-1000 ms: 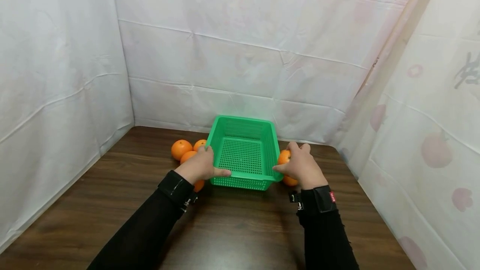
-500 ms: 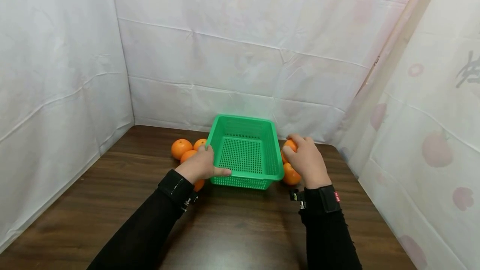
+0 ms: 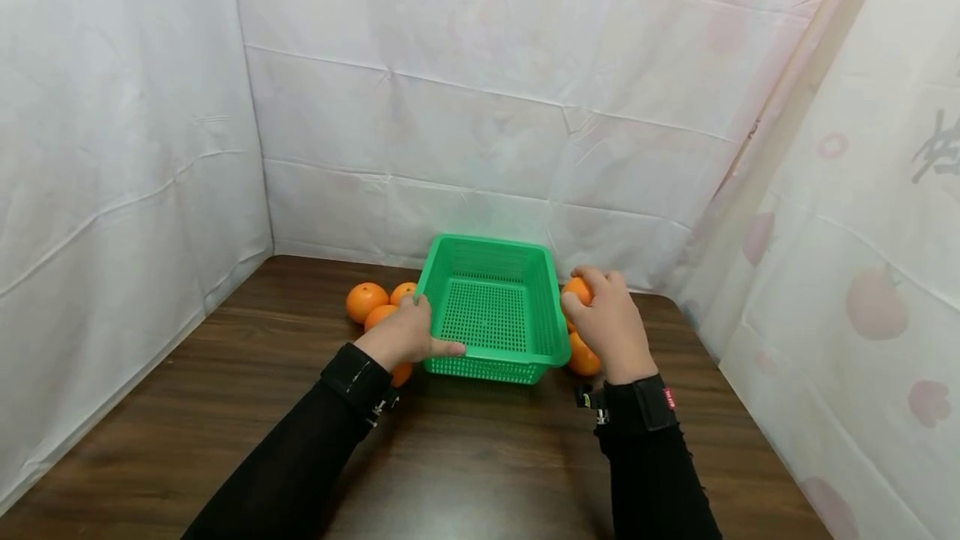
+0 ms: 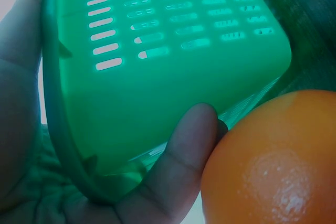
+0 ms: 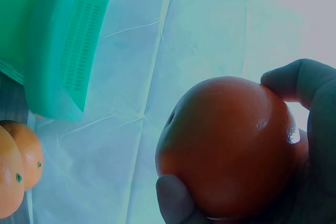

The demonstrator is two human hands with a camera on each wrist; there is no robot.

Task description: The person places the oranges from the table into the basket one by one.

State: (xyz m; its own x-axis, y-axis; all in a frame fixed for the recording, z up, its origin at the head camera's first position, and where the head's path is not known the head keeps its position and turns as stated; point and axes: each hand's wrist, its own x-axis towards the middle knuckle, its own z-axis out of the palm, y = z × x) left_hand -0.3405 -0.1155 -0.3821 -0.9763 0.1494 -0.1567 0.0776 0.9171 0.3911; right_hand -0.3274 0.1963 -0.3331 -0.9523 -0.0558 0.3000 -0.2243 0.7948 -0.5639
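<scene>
A green perforated plastic basket [image 3: 491, 243] stands on the table, with no fruit visible in it. My left hand [image 3: 405, 336] grips its near left corner, thumb on the front rim. In the left wrist view, the fingers bend round the wall of the basket [image 4: 131, 108], close against an orange [image 4: 278, 166]. To the basket's right, my right hand [image 3: 611, 323] holds an orange [image 3: 578, 290]. The right wrist view has this orange [image 5: 226, 145] between thumb and fingers, apart from the basket.
Several oranges [image 3: 366, 302] lie left of the basket, some partly behind the left hand. Another orange [image 3: 583, 355] lies beside its right wall, near the right hand. White cloth [image 3: 480, 123] hangs behind and at both sides of the brown wooden table [image 3: 465, 457].
My right hand has moved from the basket's right rim onto an orange, closed its fingers round it and raised it slightly. The left hand keeps its grip on the basket.
</scene>
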